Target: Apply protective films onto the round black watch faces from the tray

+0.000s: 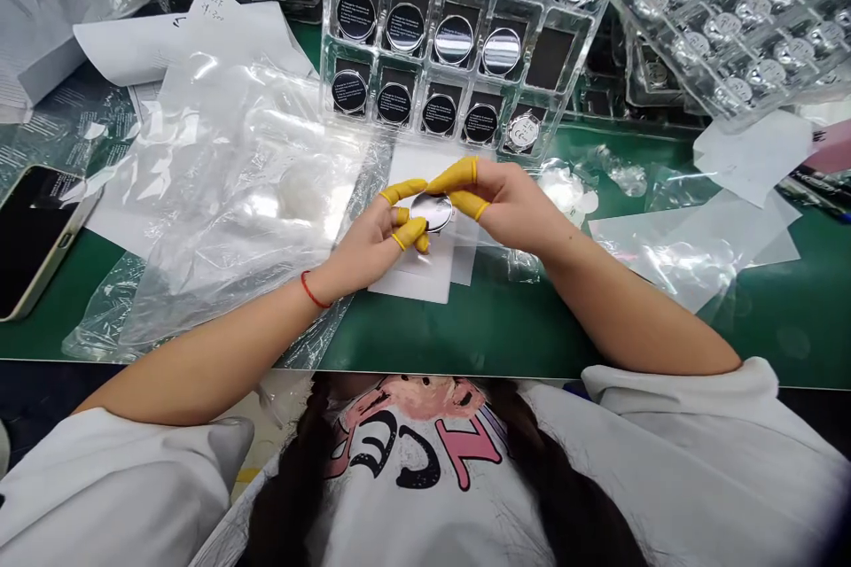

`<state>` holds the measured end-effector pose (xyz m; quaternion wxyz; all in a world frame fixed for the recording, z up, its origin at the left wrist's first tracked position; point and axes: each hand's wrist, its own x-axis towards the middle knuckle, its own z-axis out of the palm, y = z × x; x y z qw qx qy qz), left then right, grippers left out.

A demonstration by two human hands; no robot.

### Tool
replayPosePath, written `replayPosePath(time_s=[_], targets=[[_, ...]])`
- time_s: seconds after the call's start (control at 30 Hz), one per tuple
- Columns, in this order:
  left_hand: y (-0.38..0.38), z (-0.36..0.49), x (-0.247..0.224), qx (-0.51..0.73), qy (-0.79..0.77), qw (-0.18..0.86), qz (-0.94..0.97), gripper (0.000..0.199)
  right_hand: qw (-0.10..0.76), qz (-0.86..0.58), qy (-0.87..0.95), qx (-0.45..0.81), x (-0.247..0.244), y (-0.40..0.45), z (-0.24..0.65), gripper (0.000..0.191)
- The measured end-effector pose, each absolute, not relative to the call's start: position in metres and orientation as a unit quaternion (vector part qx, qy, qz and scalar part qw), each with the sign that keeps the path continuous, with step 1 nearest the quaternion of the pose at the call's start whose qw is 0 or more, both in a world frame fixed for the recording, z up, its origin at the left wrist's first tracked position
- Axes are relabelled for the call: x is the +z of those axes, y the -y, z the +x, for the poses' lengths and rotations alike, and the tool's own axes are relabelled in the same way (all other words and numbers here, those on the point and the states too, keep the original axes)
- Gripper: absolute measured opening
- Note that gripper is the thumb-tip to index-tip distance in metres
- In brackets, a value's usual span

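Observation:
A round watch face [431,211] with a shiny rim is held above white sheets [425,279] on the green table. Yellow finger cots cover several fingertips of both hands. My left hand [392,230] grips the watch face at its left and lower edge. At its upper right edge, the closed fingertips of my right hand [495,199] touch the rim. Beyond the hands stands a clear plastic tray [458,142] with round watch faces in its compartments, some dark with printed text, others silver with CE marks. One compartment [551,56] at the right holds no watch face.
Clear plastic bags [232,195] and papers [152,40] cover the left side, beside a phone [33,235]. More filled trays [745,18] lie at the back right. Clear film [698,239] and crumpled plastic [621,173] lie on the green table [465,337] at right.

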<state>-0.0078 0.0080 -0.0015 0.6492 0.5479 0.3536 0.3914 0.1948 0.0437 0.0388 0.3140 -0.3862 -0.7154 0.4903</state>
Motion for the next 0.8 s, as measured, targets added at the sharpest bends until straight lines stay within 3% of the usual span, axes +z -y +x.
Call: replayPosePath(time_s=[0.1, 0.27, 0.33, 0.43, 0.53, 0.67, 0.8], targets=[[-0.007, -0.005, -0.004, 0.388, -0.358, 0.625, 0.576, 0.063, 0.318, -0.412, 0.647, 0.557, 0.037, -0.039, 0.189, 0.013], [-0.006, -0.003, -0.008, 0.379, -0.346, 0.613, 0.601, 0.081, 0.326, -0.422, 0.639, 0.554, 0.042, -0.03, 0.178, 0.019], [-0.007, -0.002, -0.012, 0.381, -0.326, 0.607, 0.617, 0.087, 0.31, -0.423, 0.682, 0.51, 0.041, -0.026, 0.177, 0.014], [-0.008, -0.003, -0.018, 0.385, -0.332, 0.569, 0.646, 0.084, 0.285, -0.427, 0.79, 0.336, 0.039, -0.022, 0.179, 0.009], [-0.007, -0.006, -0.018, 0.369, -0.346, 0.545, 0.669, 0.078, 0.272, -0.414, 0.85, 0.178, 0.037, -0.017, 0.18, 0.019], [-0.007, -0.008, -0.01, 0.353, -0.348, 0.511, 0.702, 0.077, 0.242, -0.387, 0.881, 0.126, 0.036, -0.011, 0.176, 0.02], [-0.008, -0.01, -0.004, 0.337, -0.341, 0.515, 0.711, 0.069, 0.266, -0.362, 0.88, 0.156, 0.045, -0.01, 0.179, 0.018]])
